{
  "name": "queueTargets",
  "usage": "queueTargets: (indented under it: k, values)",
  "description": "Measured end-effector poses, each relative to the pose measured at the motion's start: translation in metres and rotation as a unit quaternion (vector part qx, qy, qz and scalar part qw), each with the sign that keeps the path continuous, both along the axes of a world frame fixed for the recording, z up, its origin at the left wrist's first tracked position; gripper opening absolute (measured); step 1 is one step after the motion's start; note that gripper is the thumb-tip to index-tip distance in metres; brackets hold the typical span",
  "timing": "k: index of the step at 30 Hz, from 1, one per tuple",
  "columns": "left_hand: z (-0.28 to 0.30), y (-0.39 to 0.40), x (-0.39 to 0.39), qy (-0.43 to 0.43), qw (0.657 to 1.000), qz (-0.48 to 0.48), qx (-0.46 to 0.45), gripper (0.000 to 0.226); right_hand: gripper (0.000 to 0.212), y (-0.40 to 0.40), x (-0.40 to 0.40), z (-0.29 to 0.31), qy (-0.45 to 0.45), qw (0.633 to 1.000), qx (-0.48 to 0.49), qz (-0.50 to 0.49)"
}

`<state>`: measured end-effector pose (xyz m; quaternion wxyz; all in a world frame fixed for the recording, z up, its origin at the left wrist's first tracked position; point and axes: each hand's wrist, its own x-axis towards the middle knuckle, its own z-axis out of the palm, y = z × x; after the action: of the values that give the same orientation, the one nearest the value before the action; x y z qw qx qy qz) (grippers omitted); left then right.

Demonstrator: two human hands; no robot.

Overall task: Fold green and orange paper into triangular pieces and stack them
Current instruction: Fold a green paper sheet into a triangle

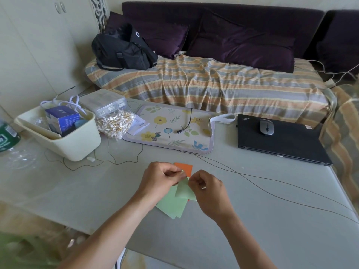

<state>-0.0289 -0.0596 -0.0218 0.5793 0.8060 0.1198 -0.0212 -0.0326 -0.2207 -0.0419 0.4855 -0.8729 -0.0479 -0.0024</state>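
Green folded piece point(184, 191) in both hands' pinching grip, left hand point(159, 181), right hand point(209, 193).

Bare table point(252, 220) right of the papers, crossed only by thin cables point(272, 193)

Purple sofa point(223, 22) under striped cover point(204, 82), beside cream cabinets point(35, 45).
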Motion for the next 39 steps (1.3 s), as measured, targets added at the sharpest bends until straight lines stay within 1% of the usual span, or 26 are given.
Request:
queueTargets:
  k: [3,5,8,10,14,16,22,26,31,34,39]
  values:
    - [-0.002,0.001,-0.001,0.034,0.999,-0.007,0.002,0.008,0.013,-0.002,0.0,0.001,0.043,0.998,0.032,-0.032]
    - [0.0,0.001,-0.003,0.041,0.999,-0.014,0.01,0.008,0.012,-0.001,0.0,0.001,0.052,0.997,0.041,-0.038]
    - [0.0,-0.001,-0.006,0.033,0.996,-0.054,0.064,0.009,0.007,0.002,0.0,0.003,0.019,0.998,0.059,-0.021]
    - [0.0,-0.003,-0.007,0.03,0.993,-0.072,0.09,0.011,0.01,0.002,0.0,0.004,-0.001,0.998,0.059,-0.013]
    - [0.0,-0.002,-0.006,0.03,0.993,-0.056,0.096,0.007,0.013,0.004,0.0,0.004,-0.02,0.998,0.048,-0.024]
    - [-0.001,-0.002,-0.005,0.023,0.993,-0.049,0.108,0.012,0.013,0.004,0.0,0.004,-0.019,0.998,0.051,-0.031]
    - [-0.003,-0.003,-0.003,-0.025,0.979,-0.071,0.192,0.007,0.012,0.002,0.002,0.005,-0.025,0.998,0.032,-0.039]
    - [-0.005,0.0,-0.001,-0.036,0.975,-0.057,0.21,0.009,0.013,0.0,0.003,0.007,-0.006,0.998,0.04,-0.045]
    - [-0.008,0.003,0.0,-0.071,0.971,-0.064,0.221,0.017,0.01,0.002,0.003,0.01,0.002,1.0,0.012,-0.021]
    - [-0.007,0.003,-0.001,-0.083,0.97,-0.066,0.221,0.014,0.01,0.005,0.003,0.015,0.0,1.0,0.004,-0.005]
    - [-0.003,0.01,-0.003,-0.082,0.973,-0.037,0.213,0.013,0.012,0.011,0.003,0.02,0.008,1.0,0.011,-0.021]
